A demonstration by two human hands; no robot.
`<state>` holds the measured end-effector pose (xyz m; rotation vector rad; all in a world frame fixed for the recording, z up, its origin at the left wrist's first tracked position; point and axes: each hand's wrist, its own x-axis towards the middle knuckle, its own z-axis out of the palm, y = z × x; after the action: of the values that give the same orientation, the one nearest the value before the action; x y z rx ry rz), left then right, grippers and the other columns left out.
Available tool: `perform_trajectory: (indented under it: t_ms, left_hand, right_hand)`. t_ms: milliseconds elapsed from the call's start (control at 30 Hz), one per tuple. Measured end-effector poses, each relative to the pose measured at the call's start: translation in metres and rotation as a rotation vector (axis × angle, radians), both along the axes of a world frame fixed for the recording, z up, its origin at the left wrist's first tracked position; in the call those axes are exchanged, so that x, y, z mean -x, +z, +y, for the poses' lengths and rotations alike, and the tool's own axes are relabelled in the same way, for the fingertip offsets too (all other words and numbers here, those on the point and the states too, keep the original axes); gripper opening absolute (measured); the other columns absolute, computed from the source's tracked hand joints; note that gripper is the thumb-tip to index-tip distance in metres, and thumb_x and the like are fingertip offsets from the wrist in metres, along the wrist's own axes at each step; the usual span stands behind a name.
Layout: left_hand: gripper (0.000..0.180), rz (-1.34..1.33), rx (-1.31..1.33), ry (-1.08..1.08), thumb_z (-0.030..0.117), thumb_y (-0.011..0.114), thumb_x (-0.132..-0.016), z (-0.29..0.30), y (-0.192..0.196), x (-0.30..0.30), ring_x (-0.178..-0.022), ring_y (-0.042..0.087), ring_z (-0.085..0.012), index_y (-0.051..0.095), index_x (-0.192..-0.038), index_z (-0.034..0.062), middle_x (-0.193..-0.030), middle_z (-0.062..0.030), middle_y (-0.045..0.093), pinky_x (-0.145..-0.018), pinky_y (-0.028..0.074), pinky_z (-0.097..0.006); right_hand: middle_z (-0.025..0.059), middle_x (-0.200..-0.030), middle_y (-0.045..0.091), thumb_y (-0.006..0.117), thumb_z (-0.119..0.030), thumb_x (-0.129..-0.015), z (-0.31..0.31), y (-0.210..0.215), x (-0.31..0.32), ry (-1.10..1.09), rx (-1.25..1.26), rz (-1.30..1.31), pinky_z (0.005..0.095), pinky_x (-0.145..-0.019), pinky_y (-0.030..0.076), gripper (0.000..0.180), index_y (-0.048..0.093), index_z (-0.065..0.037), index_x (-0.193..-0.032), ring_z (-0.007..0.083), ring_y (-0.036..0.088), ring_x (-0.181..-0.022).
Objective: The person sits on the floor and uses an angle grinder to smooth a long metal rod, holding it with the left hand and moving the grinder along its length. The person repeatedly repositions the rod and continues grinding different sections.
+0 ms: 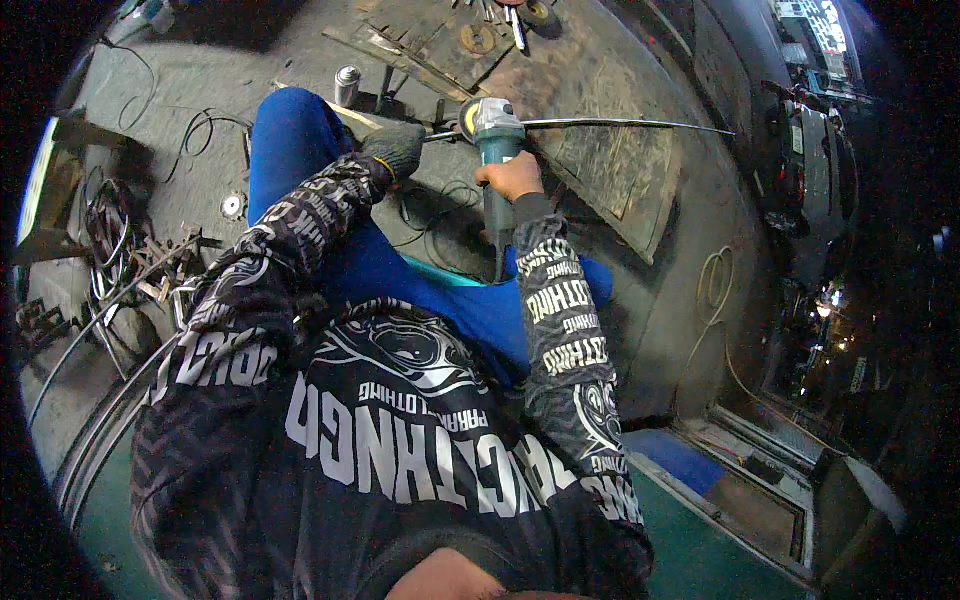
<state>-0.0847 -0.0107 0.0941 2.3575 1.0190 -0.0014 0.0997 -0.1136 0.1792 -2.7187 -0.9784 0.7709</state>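
My right hand, bare, is wrapped round the body of a teal angle grinder with a grey head. Its yellowish disc lies against or just over a long thin metal bar; whether they touch I cannot tell. The bar runs from my left hand out to the right, passing behind the grinder head. In a grey knitted glove, my left hand is closed round the bar's left end, beside my left knee. The grinder's cord hangs down between my legs.
A worn board lies on the floor under the bar. A spray can stands beyond my left knee. Loose discs and tools lie at the far side. Scrap metal and cables are heaped at left; a hose curls at right.
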Motion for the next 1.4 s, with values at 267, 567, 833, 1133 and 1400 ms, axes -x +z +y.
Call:
perform_trajectory:
  t_ms: [267,567,833,1133,1400]
  left_hand:
    - [0.028,-0.099,-0.015,-0.006,0.008,0.056,-0.077,-0.001,-0.007,-0.002,-0.081,0.065,-0.0375,0.058,-0.104,0.006,-0.087,-0.0195,0.064,-0.066,0.051,-0.048]
    - [0.028,-0.05,-0.04,-0.044,0.009,0.055,-0.078,0.0,-0.011,-0.006,-0.082,0.064,-0.0382,0.056,-0.105,0.0044,-0.087,-0.0197,0.064,-0.069,0.05,-0.048]
    - [0.035,-0.009,-0.095,-0.044,0.014,0.059,-0.078,0.006,-0.014,-0.009,-0.084,0.065,-0.039,0.054,-0.111,0.004,-0.092,-0.0207,0.065,-0.069,0.051,-0.05]
    - [0.031,-0.059,-0.119,-0.031,0.021,0.062,-0.08,0.004,-0.029,-0.007,-0.08,0.064,-0.0389,0.053,-0.105,0.0042,-0.086,-0.0192,0.064,-0.064,0.05,-0.05]
    - [0.021,0.011,-0.035,-0.026,0.017,0.059,-0.082,0.015,-0.021,-0.016,-0.081,0.064,-0.039,0.053,-0.099,0.0067,-0.083,-0.0179,0.064,-0.065,0.049,-0.05]
  right_hand:
    - [0.0262,-0.11,0.062,0.082,-0.033,-0.047,-0.003,0.024,0.029,0.016,0.046,0.017,0.0372,-0.088,0.049,0.076,0.059,0.011,-0.106,0.0344,0.061,-0.103]
    - [0.0252,-0.107,0.063,0.081,-0.034,-0.047,-0.005,0.024,0.004,0.019,0.083,0.002,0.0369,-0.085,0.05,0.073,0.062,0.011,-0.101,0.034,0.062,-0.1]
    - [0.0249,-0.106,0.064,0.084,-0.032,-0.047,-0.003,0.013,-0.052,0.007,0.122,-0.03,0.0392,-0.085,0.052,0.069,0.063,0.011,-0.098,0.0338,0.063,-0.1]
    - [0.0242,-0.108,0.064,0.08,-0.038,-0.052,0.005,0.008,-0.134,-0.097,0.218,-0.06,0.0368,-0.086,0.05,0.068,0.064,0.01,-0.098,0.0307,0.063,-0.101]
    - [0.0205,-0.118,0.06,0.071,-0.052,-0.062,0.017,-0.011,-0.238,-0.106,0.29,-0.177,0.0363,-0.093,0.046,0.063,0.065,-0.012,-0.11,0.0339,0.059,-0.107]
